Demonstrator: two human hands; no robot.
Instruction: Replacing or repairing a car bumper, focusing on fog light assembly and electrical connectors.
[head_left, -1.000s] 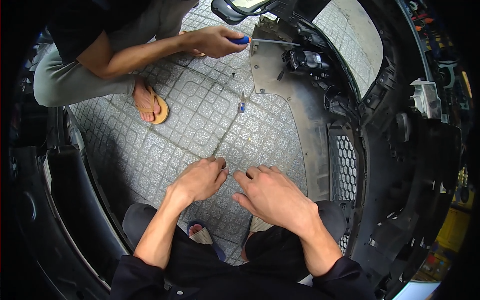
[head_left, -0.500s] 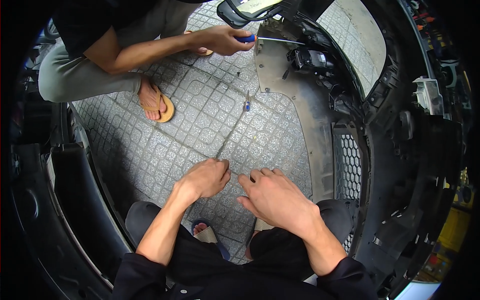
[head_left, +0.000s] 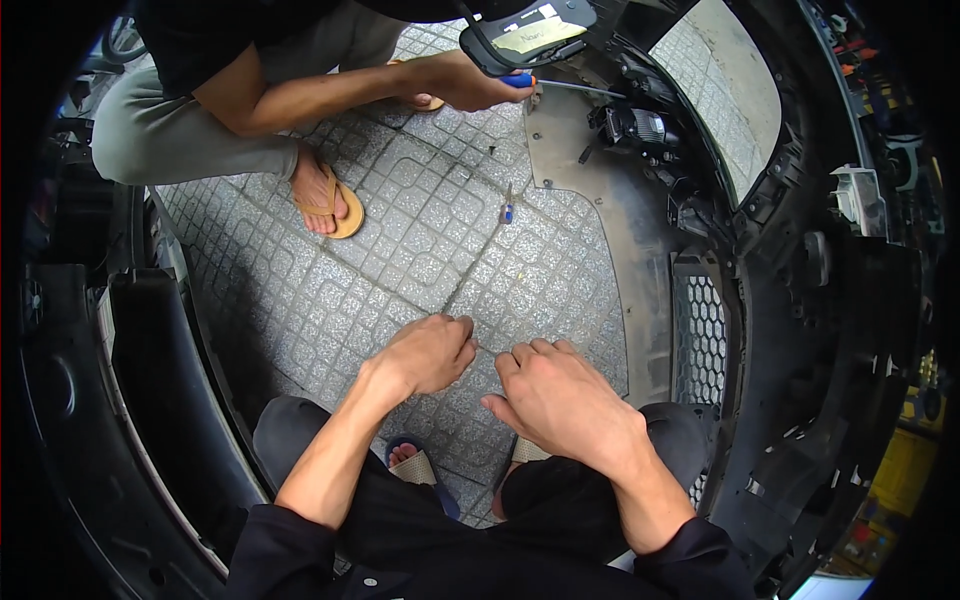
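My left hand (head_left: 430, 355) hangs above the paving between my knees, its fingers curled in. Whatever it may hold is hidden beneath the fingers. To its right is my right hand (head_left: 565, 400), palm down, fingers loosely bent and the thumb apart, with no object visible in it. Ahead of both hands a small screwdriver (head_left: 508, 212) with a blue and clear handle lies on the tiles. At the top, a co-worker's hand (head_left: 465, 82) grips a longer screwdriver (head_left: 520, 81) with a blue and orange handle. Its shaft reaches toward a black lamp-like unit (head_left: 640, 125) on a car bumper.
The dark car bumper (head_left: 650, 260), with a honeycomb grille (head_left: 704, 320), curves along my right. A black car body panel (head_left: 150, 350) borders the left. The co-worker's sandalled foot (head_left: 330, 205) rests on the tiles. A dark cap or visor with a label (head_left: 530, 35) overhangs the top.
The whole view has shifted slightly, and the dark labelled piece at the top comes lower into the picture. My hands keep nearly the same pose. The co-worker still holds the longer screwdriver at the bumper.
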